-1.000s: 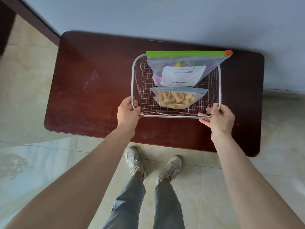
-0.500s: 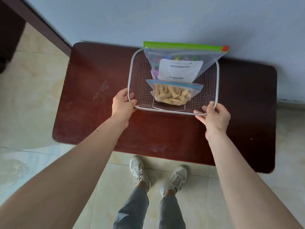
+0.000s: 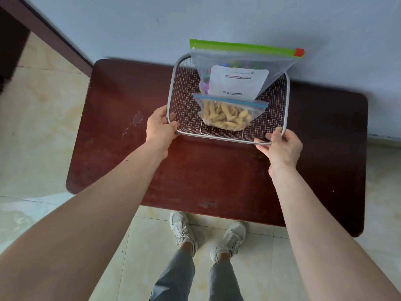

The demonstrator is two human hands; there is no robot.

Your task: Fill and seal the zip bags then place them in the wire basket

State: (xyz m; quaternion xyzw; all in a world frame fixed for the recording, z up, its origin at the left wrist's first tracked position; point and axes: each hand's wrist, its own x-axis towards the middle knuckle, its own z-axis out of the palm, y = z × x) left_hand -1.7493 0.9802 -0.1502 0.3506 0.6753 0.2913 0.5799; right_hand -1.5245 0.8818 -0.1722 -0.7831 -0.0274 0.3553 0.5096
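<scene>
A silver wire basket [image 3: 286, 101] stands on the dark wooden table [image 3: 217, 174], close to the wall. Inside it, a large zip bag [image 3: 238, 61] with a green strip and a white label holds colourful pieces and stands upright at the back. A small zip bag [image 3: 227, 115] with a blue strip, full of beige pasta-like pieces, leans in front of it. My left hand [image 3: 160, 127] grips the basket's near-left corner. My right hand [image 3: 282, 146] grips its near-right corner.
A pale blue wall [image 3: 217, 22] rises right behind the table. Beige floor tiles [image 3: 39, 118] lie around it. My white shoes [image 3: 182, 231] and grey trousers stand at the table's front edge. A dark door frame [image 3: 50, 33] runs at the upper left.
The basket, held in both hands, has slid away from me toward the wall and slightly right. The view has shifted so more of the floor and table front show.
</scene>
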